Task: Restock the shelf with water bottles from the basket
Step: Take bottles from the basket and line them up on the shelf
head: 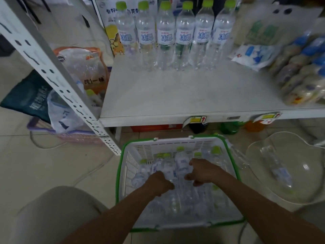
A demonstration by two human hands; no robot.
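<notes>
A white basket with a green rim [173, 140] stands on the floor below the shelf and holds several clear water bottles with green caps [216, 154], lying and leaning. Both my hands are down inside it. My left hand [159, 182] is curled over a bottle near the basket's middle. Just to the right, my right hand [202, 171] has its thumb and fingers curled round another bottle [182, 164]. At the back of the white shelf [175, 95] stands a row of several upright water bottles [165, 37] with blue labels.
On the shelf's right lie a white-and-blue bag [255, 53] and a wrapped pack of blue-capped bottles [302, 67]. A perforated shelf post [58, 74] slants at left. A clear plastic tub [281, 173] holding a bottle sits right of the basket. Bags and a purple basket [70, 136] crowd the left floor.
</notes>
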